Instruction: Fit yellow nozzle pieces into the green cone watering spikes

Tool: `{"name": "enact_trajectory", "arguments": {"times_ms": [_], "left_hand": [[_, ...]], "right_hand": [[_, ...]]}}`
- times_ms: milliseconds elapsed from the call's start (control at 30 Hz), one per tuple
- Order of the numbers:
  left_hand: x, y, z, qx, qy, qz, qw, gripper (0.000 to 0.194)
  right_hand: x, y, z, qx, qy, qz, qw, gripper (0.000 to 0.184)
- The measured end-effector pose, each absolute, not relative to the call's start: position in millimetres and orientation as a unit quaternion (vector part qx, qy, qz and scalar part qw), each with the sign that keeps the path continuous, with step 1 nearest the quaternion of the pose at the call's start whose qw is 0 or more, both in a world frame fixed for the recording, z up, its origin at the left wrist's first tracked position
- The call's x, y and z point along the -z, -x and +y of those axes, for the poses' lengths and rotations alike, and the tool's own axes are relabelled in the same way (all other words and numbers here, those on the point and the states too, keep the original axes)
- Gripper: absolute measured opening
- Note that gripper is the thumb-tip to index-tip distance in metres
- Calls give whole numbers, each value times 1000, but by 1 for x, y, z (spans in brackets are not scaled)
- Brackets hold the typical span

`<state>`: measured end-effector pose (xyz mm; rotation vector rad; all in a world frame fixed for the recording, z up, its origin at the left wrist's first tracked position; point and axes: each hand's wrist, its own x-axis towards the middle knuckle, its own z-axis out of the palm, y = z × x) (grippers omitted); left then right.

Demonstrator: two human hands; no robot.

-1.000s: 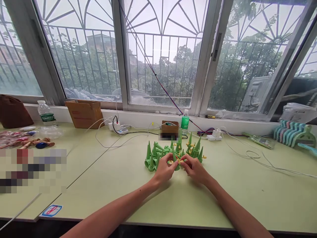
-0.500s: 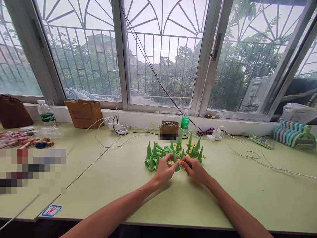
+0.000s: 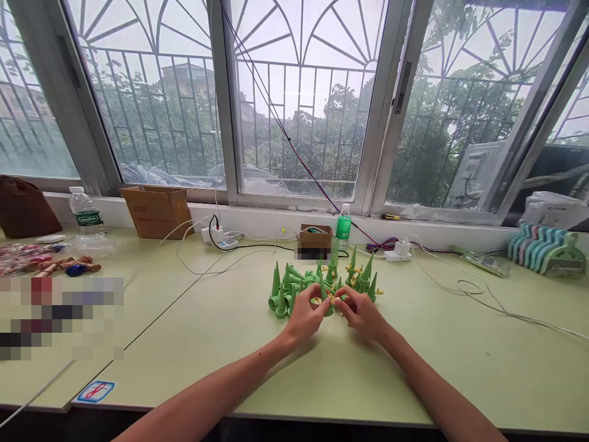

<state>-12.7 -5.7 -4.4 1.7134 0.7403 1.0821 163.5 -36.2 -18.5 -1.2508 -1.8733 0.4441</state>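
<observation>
My left hand [image 3: 304, 317] is closed around a green plastic watering spike [image 3: 324, 292], its point upward, just above the table. At the spike's side, my right hand [image 3: 363, 315] pinches a small yellow valve [image 3: 332, 299] between thumb and fingertips. Whether the valve is seated in the spike is too small to tell. Behind my left hand several plain green spikes [image 3: 281, 302] stand and lie in a cluster. Beyond my right hand stand more green spikes [image 3: 367, 273] with yellow valves sticking out of them.
A small brown box [image 3: 315, 238] and a green-labelled bottle [image 3: 343, 226] stand behind the spikes. White cables [image 3: 464, 288] and power strips [image 3: 398, 254] run along the back. A larger cardboard box [image 3: 156, 212] is at back left; turquoise and pink plastic pieces [image 3: 547, 250] stand at far right.
My right hand has shifted very slightly left, its fingertips still on the yellow valve. The left hand keeps the spike in nearly the same place.
</observation>
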Motion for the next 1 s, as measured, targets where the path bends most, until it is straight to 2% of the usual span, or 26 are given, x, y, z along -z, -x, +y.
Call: {"name": "enact_trajectory", "arguments": {"times_ms": [533, 1000], "left_hand": [[5, 13, -7, -441, -704, 299, 471, 24], [1, 14, -10, -423, -712, 300, 473, 24]], "right_hand": [[18, -163, -39, -208, 480, -746, 412, 18], [23, -164, -35, -188, 488, -747, 410, 29]]}}
